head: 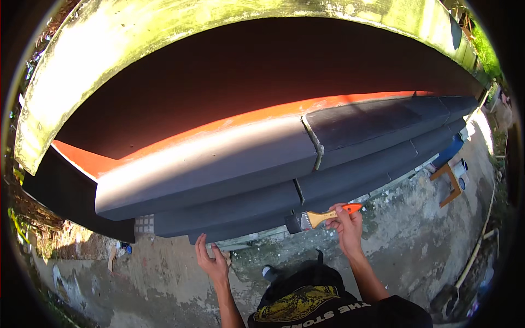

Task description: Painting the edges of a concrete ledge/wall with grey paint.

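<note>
My right hand grips a flat paintbrush by its wooden handle, which has an orange end. The brush's dark bristles point left, at the lowest edge of a stepped dark grey ledge; whether they touch it I cannot tell. My left hand holds nothing, its fingers apart, with the fingertips at the ledge's lower left edge. A jagged crack runs down the upper step, and a narrower dark gap cuts the step below it. Sunlight falls across the upper left part.
An orange-red band borders the ledge under a dark wall, topped by a mossy concrete rim. At right, a small wooden stool stands near a blue container. A blue-lidded container lies on the stained concrete floor.
</note>
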A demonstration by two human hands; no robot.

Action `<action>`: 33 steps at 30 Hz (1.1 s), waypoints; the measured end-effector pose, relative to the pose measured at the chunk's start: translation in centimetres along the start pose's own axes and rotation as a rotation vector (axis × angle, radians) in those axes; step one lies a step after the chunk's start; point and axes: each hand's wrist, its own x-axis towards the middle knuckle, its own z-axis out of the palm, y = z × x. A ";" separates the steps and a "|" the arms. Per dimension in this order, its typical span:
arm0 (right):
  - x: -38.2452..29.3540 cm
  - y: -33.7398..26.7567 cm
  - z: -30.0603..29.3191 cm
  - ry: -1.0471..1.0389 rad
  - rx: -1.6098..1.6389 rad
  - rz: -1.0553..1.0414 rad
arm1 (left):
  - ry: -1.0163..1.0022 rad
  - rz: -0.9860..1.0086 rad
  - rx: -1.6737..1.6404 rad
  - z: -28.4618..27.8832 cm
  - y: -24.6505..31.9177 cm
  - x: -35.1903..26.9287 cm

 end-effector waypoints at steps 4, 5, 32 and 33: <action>-1.9 -5.6 4.0 0.041 -0.012 -0.322 | -0.171 -0.035 -0.051 0.1 -0.9 3.0; -2.5 -7.2 4.9 0.048 -0.022 -0.497 | -0.226 0.030 -0.004 0.3 -1.1 3.3; 2.8 -22.3 21.2 -0.224 -1.422 -1.308 | -0.491 0.121 0.286 0.3 -0.9 3.5; 2.9 -22.3 21.6 -0.249 -1.471 -1.291 | -0.501 0.117 0.280 0.3 -0.9 3.6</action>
